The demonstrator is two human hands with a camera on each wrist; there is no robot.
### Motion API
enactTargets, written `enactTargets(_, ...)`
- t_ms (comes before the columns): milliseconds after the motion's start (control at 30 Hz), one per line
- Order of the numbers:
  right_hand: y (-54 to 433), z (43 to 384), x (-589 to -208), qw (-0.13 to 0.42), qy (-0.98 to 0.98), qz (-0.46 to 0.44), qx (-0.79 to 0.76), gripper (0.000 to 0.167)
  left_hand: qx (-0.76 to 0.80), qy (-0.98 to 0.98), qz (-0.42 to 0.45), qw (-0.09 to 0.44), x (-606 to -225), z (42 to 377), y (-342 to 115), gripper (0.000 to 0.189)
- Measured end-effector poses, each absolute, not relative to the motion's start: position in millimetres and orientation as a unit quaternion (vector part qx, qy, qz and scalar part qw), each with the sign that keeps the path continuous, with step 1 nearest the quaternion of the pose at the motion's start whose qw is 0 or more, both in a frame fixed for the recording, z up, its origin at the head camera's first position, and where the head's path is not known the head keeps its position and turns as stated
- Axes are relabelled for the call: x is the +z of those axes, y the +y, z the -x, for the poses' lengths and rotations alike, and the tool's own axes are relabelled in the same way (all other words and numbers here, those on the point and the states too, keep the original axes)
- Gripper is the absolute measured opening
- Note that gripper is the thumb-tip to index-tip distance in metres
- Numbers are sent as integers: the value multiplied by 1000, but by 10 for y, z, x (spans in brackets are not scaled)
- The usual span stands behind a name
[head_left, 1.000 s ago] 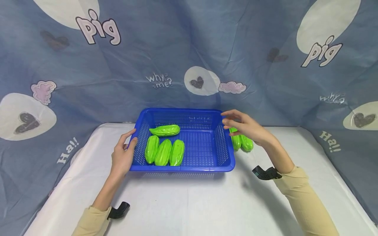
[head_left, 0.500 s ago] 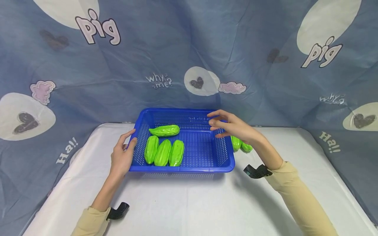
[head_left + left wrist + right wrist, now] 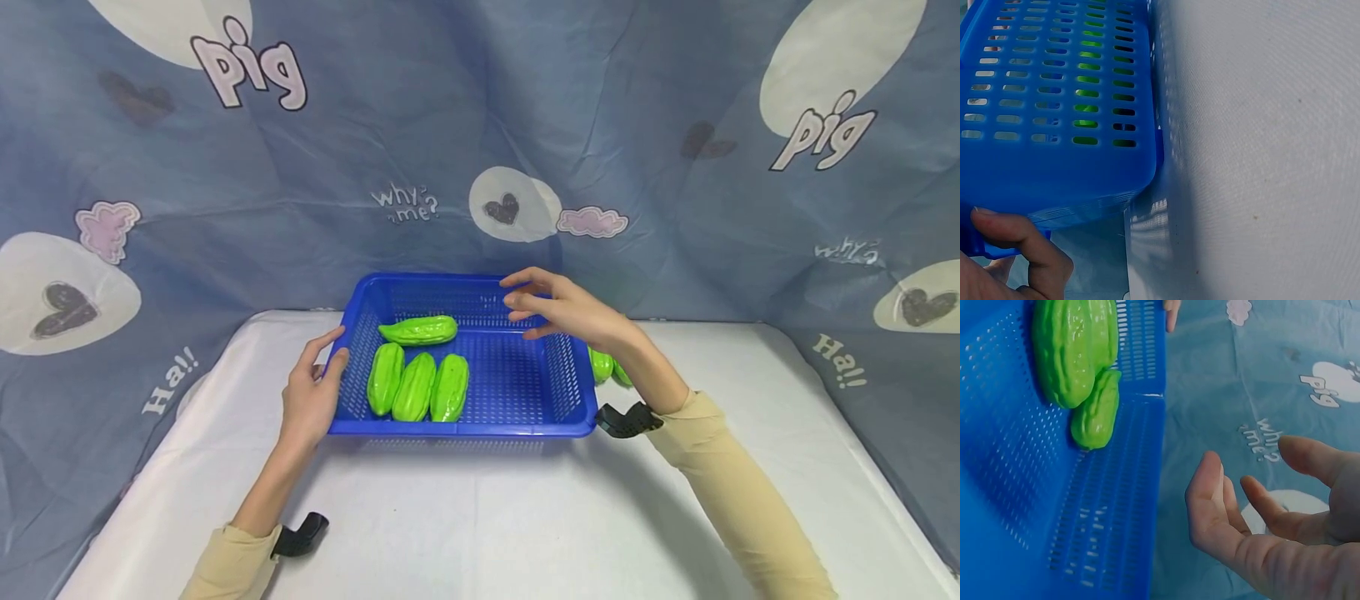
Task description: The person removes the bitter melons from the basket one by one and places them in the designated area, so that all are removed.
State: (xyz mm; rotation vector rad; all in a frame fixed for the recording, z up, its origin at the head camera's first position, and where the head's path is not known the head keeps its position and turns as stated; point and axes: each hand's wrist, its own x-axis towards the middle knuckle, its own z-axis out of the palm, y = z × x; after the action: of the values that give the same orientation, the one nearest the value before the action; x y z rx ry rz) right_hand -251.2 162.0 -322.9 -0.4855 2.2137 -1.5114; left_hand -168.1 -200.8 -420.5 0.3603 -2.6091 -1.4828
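Note:
A blue plastic basket (image 3: pixel 462 429) with slotted walls stands on the table. Several glossy green ridged gourds lie in its left part: one gourd (image 3: pixel 417 331) sideways at the back, the others, such as this gourd (image 3: pixel 413 388), side by side in front. My left hand (image 3: pixel 309 392) grips the basket's left rim; the left wrist view shows the thumb (image 3: pixel 1007 226) on that rim. Over the right rear of the basket my right hand (image 3: pixel 573 312) hovers with loosely bent, spread fingers and nothing between them. In the right wrist view the fingertips are apart from the basket wall (image 3: pixel 1141 506).
Two more green gourds (image 3: pixel 600 365) lie on the table right of the basket, partly hidden by the right hand and wrist. A white cloth (image 3: pixel 450 517) covers the table. Behind it hangs a blue printed cloth (image 3: pixel 330 150).
My right hand has moved left from the basket's right rim to over its inside. The left hand, basket and gourds have stayed in place.

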Motion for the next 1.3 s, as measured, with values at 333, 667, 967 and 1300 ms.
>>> enactTargets(333, 1404, 2633, -3220, 222, 789, 185, -542, 44, -494, -859, -117, 59, -4196, 1683, -2018, 52)
enactTargets(667, 1240, 2819, -3313, 259, 777, 174, -547, 51, -499, -857, -116, 57, -4186, 1692, -2000, 52)
enactTargets(967, 1056, 2907, -3494, 297, 787, 153, -518, 51, -498, -857, -113, 67, -4194, 1710, -1992, 51)
enactTargets(1300, 912, 2922, -3761, 363, 791, 117, -479, 42, -496, -858, -116, 68, -4214, 1697, -2013, 50)
